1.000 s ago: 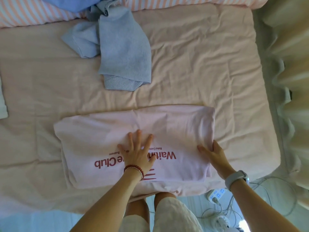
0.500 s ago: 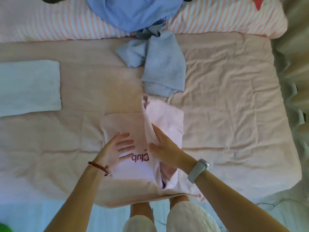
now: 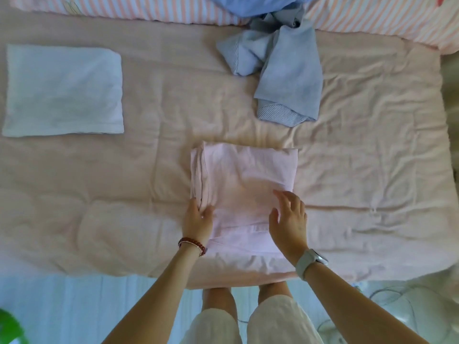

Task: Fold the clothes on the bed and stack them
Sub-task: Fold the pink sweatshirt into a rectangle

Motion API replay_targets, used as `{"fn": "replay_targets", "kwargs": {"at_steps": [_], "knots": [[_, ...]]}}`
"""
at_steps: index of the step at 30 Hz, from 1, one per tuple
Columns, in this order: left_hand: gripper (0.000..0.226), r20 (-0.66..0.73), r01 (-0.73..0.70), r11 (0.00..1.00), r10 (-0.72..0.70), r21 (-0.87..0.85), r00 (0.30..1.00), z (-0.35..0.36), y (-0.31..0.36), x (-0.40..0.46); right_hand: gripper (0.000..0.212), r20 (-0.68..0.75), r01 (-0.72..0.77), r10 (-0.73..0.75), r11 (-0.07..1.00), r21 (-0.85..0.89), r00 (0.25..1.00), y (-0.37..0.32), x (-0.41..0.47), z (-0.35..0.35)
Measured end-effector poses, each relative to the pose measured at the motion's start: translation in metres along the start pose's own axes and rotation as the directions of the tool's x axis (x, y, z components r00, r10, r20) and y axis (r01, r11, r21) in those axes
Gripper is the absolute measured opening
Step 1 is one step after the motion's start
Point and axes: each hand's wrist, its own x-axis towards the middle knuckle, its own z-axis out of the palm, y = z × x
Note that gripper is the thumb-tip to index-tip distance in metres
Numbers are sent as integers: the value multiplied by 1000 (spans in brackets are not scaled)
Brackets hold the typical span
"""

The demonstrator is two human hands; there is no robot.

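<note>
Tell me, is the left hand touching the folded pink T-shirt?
Touching. The head view shows the left hand gripping the left edge of the folded pink T-shirt, thumb on top of the fabric.

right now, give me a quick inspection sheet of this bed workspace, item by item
surface: pink bed sheet, wrinkled, with striped pillows along the far edge
job's things: pink t-shirt folded into a compact rectangle at the near edge; white folded garment lying flat far left; grey-blue garment unfolded, crumpled near the pillows; blue garment heaped on the pillows
clutter: green object at the bottom left corner, too cut off to identify
grippers: left hand grips the t-shirt's left edge; right hand open, over its right side
cables: thin cables on the floor, bottom right
surroundings: pale floor; the person's legs at the bed's edge
</note>
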Motion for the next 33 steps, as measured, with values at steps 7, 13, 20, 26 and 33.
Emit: {"fn": "replay_targets", "kwargs": {"at_steps": [7, 13, 20, 26, 33], "knots": [[19, -89, 52, 994, -43, 97, 995, -22, -21, -3, 46, 205, -342, 283, 866, 364, 937, 38, -1, 0], [37, -67, -322, 809, 404, 493, 913, 2, 42, 18, 30, 254, -450, 373, 772, 449, 893, 57, -1, 6], [39, 365, -584, 496, 472, 643, 803, 86, 136, 62, 26, 672, -836, 605, -18, 548, 427, 59, 27, 5], [30, 504, -491, 604, 165, 628, 847, 115, 161, 89, 26, 682, -793, 598, -123, 597, 421, 63, 28, 6], [31, 538, -491, 555, 90, 672, 838, 130, 161, 84, 13, 634, -704, 622, -180, 687, 460, 61, 6, 4]]}}
